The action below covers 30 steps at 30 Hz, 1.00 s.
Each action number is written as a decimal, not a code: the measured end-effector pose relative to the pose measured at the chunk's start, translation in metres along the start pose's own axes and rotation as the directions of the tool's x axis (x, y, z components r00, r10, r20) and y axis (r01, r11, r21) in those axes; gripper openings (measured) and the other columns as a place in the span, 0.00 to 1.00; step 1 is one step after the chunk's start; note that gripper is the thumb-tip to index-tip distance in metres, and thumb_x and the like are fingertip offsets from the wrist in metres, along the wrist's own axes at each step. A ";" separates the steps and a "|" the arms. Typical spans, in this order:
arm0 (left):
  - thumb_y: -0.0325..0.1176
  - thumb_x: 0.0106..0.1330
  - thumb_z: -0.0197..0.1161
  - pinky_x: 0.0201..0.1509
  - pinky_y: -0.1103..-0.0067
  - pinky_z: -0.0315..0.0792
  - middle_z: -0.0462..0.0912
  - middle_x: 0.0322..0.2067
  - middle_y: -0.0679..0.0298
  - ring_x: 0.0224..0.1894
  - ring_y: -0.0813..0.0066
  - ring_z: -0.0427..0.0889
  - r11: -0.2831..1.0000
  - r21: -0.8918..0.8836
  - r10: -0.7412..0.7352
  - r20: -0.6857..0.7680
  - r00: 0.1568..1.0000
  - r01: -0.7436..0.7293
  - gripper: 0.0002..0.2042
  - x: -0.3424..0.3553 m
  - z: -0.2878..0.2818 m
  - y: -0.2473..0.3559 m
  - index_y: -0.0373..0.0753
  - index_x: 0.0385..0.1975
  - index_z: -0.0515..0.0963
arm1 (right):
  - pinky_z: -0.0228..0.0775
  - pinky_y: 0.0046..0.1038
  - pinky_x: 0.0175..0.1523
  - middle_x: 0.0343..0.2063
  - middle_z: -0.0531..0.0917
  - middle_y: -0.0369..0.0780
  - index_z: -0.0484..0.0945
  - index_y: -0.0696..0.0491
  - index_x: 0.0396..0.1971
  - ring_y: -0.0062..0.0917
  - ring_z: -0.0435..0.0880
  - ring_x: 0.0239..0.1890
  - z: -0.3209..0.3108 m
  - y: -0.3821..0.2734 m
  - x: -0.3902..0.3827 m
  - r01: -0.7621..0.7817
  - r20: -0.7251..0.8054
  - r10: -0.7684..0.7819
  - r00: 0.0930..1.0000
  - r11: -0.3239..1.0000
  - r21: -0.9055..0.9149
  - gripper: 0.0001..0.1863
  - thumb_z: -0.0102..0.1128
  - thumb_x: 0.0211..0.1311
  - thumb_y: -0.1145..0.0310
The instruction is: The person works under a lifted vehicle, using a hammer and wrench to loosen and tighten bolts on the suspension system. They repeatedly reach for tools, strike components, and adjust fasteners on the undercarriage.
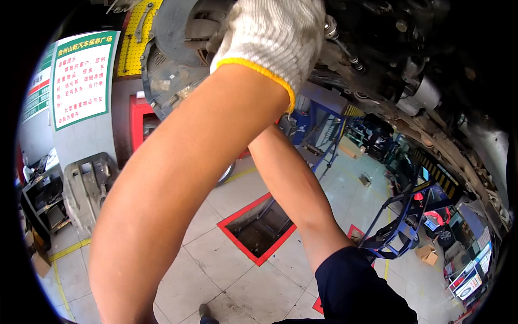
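Observation:
My left hand [272, 40], in a white knitted glove with a yellow cuff, reaches up to the car's underside at the top of the picture. Its fingers run past the upper edge, so what they touch or hold is hidden. Just left of the glove is a grey, dirty, rounded plate-like car part [178, 32]. To its right, a metal rod with a round end [330, 24] slants down among the dark underbody parts [399, 59]. My right forearm [286, 173] passes behind the left one, which hides the right hand.
A red-bordered opening [259, 260] lies in the tiled floor below. Blue metal frames [396, 237] stand at right, with a cardboard box [427, 254] nearby. At left are a sign board [83, 81], a yellow pegboard [132, 54], a grey metal panel [89, 189] and a dark shelf [43, 194].

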<state>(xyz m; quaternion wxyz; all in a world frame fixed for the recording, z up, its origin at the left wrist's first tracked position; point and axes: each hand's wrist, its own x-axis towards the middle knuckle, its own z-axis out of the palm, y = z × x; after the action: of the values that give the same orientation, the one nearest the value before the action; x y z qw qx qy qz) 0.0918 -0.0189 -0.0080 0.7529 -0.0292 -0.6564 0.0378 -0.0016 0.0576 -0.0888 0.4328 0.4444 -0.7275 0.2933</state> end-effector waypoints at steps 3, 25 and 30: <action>0.38 0.67 0.56 0.30 0.66 0.77 0.83 0.41 0.58 0.34 0.63 0.86 0.982 0.161 0.099 0.006 0.995 -0.099 0.15 0.002 -0.007 -0.022 0.35 0.46 0.81 | 0.70 0.25 0.27 0.22 0.83 0.39 0.79 0.58 0.47 0.23 0.78 0.21 -0.003 -0.052 0.017 -0.362 0.317 0.244 0.916 0.842 0.399 0.19 0.60 0.73 0.56; 0.44 0.70 0.58 0.25 0.65 0.77 0.82 0.26 0.55 0.32 0.62 0.85 0.839 0.098 0.447 0.437 0.781 -0.535 0.19 0.026 -0.031 -0.051 0.34 0.50 0.82 | 0.59 0.19 0.15 0.15 0.79 0.34 0.83 0.58 0.39 0.13 0.72 0.11 -0.156 -0.128 -0.037 -0.619 0.336 0.521 0.785 0.641 0.454 0.18 0.59 0.71 0.56; 0.49 0.68 0.60 0.28 0.66 0.77 0.81 0.30 0.56 0.29 0.61 0.85 0.994 -0.096 0.069 0.270 0.960 -0.044 0.20 0.012 -0.046 -0.023 0.36 0.47 0.80 | 0.76 0.45 0.48 0.34 0.83 0.55 0.80 0.57 0.50 0.55 0.82 0.40 -0.030 -0.058 -0.020 -0.077 -0.046 0.071 0.996 0.985 -0.153 0.20 0.59 0.67 0.58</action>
<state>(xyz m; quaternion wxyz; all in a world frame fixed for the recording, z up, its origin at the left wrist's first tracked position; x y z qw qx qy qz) 0.1397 -0.0407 -0.0006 0.6519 -0.0761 -0.7537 0.0337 0.0662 0.0643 -0.0902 0.4692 0.3761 -0.7552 0.2608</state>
